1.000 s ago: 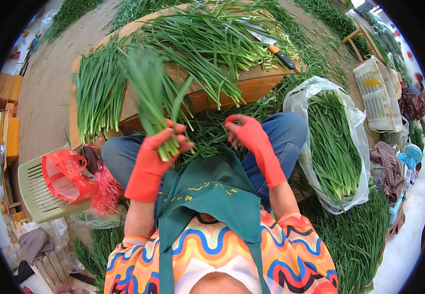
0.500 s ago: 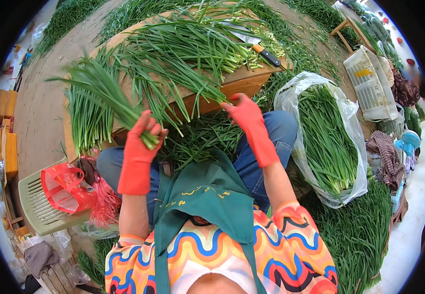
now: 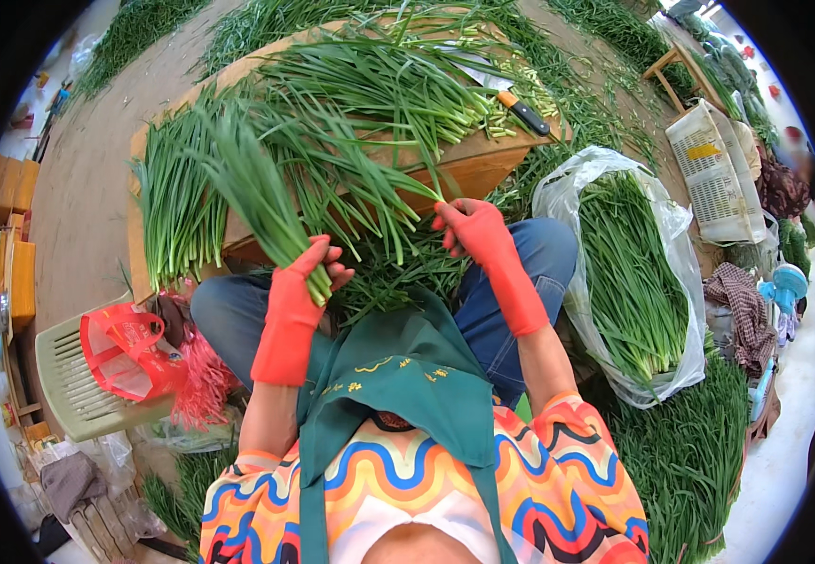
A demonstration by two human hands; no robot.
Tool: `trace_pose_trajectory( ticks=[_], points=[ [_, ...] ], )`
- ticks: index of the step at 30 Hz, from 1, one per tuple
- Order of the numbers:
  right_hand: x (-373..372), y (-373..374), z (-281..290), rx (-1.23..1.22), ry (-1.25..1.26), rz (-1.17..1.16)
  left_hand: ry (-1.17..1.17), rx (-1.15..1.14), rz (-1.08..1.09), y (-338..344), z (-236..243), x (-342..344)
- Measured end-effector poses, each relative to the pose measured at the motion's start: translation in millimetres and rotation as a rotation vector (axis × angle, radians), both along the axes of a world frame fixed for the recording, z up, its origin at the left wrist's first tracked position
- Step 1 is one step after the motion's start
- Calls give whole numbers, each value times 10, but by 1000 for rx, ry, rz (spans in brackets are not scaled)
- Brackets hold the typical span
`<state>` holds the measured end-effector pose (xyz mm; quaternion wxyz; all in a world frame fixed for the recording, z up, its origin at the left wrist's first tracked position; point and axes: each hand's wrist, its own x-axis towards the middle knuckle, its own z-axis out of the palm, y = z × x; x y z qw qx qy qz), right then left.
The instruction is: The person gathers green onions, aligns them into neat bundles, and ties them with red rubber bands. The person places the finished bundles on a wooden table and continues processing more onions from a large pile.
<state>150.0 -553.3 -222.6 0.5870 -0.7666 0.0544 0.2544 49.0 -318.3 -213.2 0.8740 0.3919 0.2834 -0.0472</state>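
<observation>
My left hand (image 3: 296, 301), in a red rubber glove, is closed around the white stem ends of a bunch of garlic chives (image 3: 261, 193). The bunch leans up and away to the left, its leaf tips blurred by motion. My right hand (image 3: 481, 242), gloved alike, pinches the stem end of a chive stalk (image 3: 434, 179) at the near edge of a low wooden table (image 3: 482, 155). Loose chives (image 3: 379, 89) lie heaped across that table, some hanging over its near edge. At the table's left end a row of chives (image 3: 177, 211) droops with stems toward me.
An orange-and-black-handled knife (image 3: 523, 111) lies among cut stem ends at the table's right. A clear plastic bag (image 3: 572, 273) full of chives stands right of my knee. On the left, a pale green stool (image 3: 69, 376) holds a red bag (image 3: 125, 352) and pink ties (image 3: 202, 381).
My left hand has moved right and nearer to me, and its bunch has swung more upright. My right hand has come slightly nearer, with a stalk drawn along in its fingers.
</observation>
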Motion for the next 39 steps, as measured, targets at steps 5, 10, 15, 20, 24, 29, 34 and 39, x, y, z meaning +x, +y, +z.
trace_pose_trajectory(
  ticks=[5, 10, 15, 20, 24, 29, 34, 39],
  points=[
    [-55, -87, 570, 545, -229, -198, -170, 27, 28, 211, 83, -106],
    [-513, 434, 462, 187, 1, 213, -30, 26, -130, -255, 144, -68],
    [-628, 415, 363, 111, 137, 298, -63, -160, -116, -214, -7, -91],
    [-57, 114, -258, -444, -209, 189, -62, -135, -147, -26, -45, -66],
    [-21, 482, -208, -336, -148, 316, -49, -162, -154, -28, -136, -102],
    [-235, 280, 67, 311, 112, 103, -68, -87, -130, -45, -30, -146],
    [-788, 536, 88, -2, 107, 519, -83, -351, -421, -183, -459, -110],
    [-660, 467, 341, -198, 151, 833, 66, -170, -145, -281, -357, -192]
  ],
)
